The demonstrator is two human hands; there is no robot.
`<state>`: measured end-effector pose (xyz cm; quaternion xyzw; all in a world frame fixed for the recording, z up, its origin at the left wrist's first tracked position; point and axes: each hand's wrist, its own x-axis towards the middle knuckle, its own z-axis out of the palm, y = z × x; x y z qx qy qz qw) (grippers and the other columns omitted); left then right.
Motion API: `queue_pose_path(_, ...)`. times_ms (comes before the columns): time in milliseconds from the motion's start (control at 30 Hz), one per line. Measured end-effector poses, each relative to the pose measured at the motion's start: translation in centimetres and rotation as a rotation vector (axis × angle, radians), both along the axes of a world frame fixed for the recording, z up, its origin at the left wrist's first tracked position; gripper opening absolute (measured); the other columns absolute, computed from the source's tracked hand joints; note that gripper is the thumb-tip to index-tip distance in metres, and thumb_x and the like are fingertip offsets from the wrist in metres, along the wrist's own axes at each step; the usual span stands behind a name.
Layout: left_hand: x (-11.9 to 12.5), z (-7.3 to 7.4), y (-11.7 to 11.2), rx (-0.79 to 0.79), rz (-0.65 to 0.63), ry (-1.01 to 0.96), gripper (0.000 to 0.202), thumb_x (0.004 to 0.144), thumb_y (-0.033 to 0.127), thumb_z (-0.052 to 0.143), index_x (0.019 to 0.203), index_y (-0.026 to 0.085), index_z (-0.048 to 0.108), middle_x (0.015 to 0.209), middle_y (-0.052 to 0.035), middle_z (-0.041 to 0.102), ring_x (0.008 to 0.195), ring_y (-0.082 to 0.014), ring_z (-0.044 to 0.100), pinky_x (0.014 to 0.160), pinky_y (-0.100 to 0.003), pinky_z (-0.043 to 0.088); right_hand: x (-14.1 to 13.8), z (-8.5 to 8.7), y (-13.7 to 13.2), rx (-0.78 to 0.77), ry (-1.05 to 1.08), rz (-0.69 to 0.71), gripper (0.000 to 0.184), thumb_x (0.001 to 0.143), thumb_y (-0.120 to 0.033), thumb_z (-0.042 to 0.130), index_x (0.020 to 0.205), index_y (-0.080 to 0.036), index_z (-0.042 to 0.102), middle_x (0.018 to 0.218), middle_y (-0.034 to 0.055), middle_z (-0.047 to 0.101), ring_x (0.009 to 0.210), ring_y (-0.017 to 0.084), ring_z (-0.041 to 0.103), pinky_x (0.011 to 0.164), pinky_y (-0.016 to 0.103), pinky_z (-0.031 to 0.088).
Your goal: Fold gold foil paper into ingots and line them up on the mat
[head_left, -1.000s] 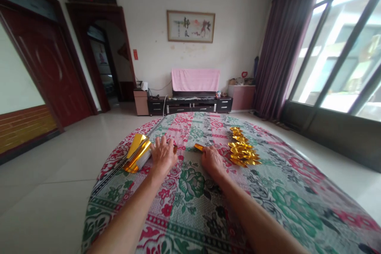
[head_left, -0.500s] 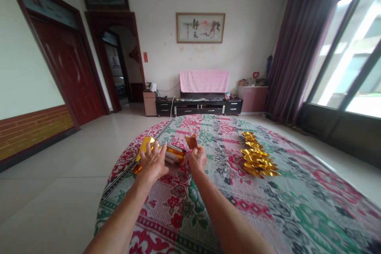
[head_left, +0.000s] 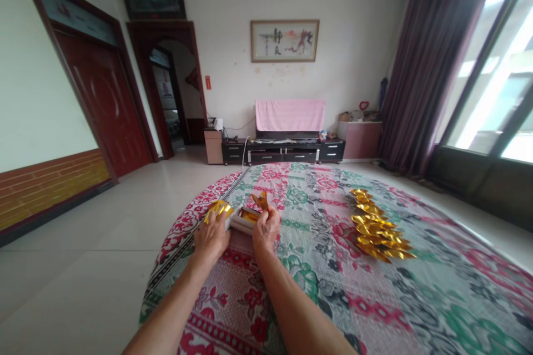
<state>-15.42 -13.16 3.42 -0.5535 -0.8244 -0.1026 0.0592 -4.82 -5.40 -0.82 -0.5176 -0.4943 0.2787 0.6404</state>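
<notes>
My left hand [head_left: 212, 234] rests over shiny gold foil paper [head_left: 219, 209], its fingers bent and pressed on it. My right hand [head_left: 267, 227] is closed in a pinch on a gold foil piece [head_left: 260, 199], which sticks up from the fingertips. Between the hands lies a small open box [head_left: 242, 226] with a pale rim and gold foil inside; the right hand hides its right end. The left thumb is mostly hidden.
A patterned cloth [head_left: 300, 199] covers the round table. To the right lies a row of folded gold foil pieces [head_left: 377, 227]. Beyond the table stands a low black cabinet [head_left: 283, 154], with a pink cloth [head_left: 290, 115] above it.
My right hand has moved left, with its foil piece, to the box's right end. The left hand's spread fingers have drawn together and bent. The view has shifted slightly.
</notes>
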Motion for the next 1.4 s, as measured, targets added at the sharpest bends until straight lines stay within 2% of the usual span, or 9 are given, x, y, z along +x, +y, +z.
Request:
queue_pose_path(100,0.4,0.1,0.6,0.019,-0.014,0.060,0.049,0.080,0.026,0.042,0.129,0.029,0.038,0.130,-0.0120,0.040,0.096,-0.0267,0.055,0.081,-0.041,0.044,-0.7,0.2,0.6,0.006,0.001,-0.033,0.028,0.080,-0.027,0.030,0.089,-0.015,0.053,0.091,0.0120,0.058,0.089,0.022,0.052,0.082,0.032,0.037)
queue_pose_path(267,0.3,0.4,2.1,0.011,-0.009,0.085,0.042,0.082,0.023,0.036,0.123,0.028,0.046,0.117,-0.0115,0.048,0.092,-0.0248,0.056,0.079,-0.039,0.044,-1.4,0.4,1.8,0.006,-0.008,-0.042,0.026,0.082,-0.028,0.030,0.089,-0.017,0.052,0.093,0.0108,0.058,0.090,0.020,0.052,0.083,0.031,0.038)
queue_pose_path(500,-0.4,0.1,4.6,0.036,-0.022,0.088,0.041,0.083,0.020,0.033,0.120,0.029,0.048,0.115,-0.0113,0.049,0.091,-0.0262,0.057,0.075,-0.040,0.045,-2.0,1.1,3.0,-0.047,-0.012,-0.063,0.023,0.082,-0.026,0.030,0.086,-0.017,0.050,0.088,0.0094,0.060,0.086,0.021,0.055,0.078,0.032,0.040)
queue_pose_path(733,-1.4,0.6,5.8,0.022,-0.010,0.071,0.045,0.083,0.017,0.030,0.122,0.029,0.047,0.115,-0.0118,0.050,0.091,-0.0278,0.058,0.077,-0.042,0.044,-3.3,1.3,3.0,-0.100,0.001,-0.021,0.020,0.084,-0.024,0.029,0.084,-0.020,0.049,0.084,0.0063,0.062,0.080,0.018,0.057,0.075,0.029,0.043)
queue_pose_path(933,-3.2,0.6,6.7,-0.003,-0.011,0.060,0.047,0.083,0.018,0.030,0.126,0.031,0.044,0.113,-0.0116,0.053,0.088,-0.0264,0.059,0.072,-0.037,0.046,-4.9,1.2,3.6,-0.114,0.033,-0.008,0.018,0.083,-0.025,0.034,0.083,-0.020,0.051,0.078,0.0047,0.062,0.075,0.018,0.059,0.069,0.029,0.045)
queue_pose_path(1167,-5.0,0.6,7.4,0.010,-0.023,0.018,0.046,0.083,0.025,0.033,0.129,0.030,0.041,0.115,-0.0118,0.052,0.091,-0.0265,0.059,0.074,-0.037,0.045,-6.8,1.2,3.9,-0.103,0.100,0.022,0.017,0.082,-0.024,0.037,0.083,-0.018,0.053,0.079,0.0051,0.062,0.075,0.019,0.058,0.072,0.032,0.043)
queue_pose_path(1400,-6.0,0.7,7.6,-0.009,-0.019,0.003,0.050,0.080,0.033,0.041,0.130,0.029,0.037,0.117,-0.0120,0.051,0.096,-0.0270,0.058,0.078,-0.037,0.044,-7.2,1.1,4.1,-0.093,0.041,0.073,0.020,0.083,-0.027,0.036,0.084,-0.018,0.054,0.079,0.0043,0.062,0.073,0.017,0.057,0.069,0.027,0.042)
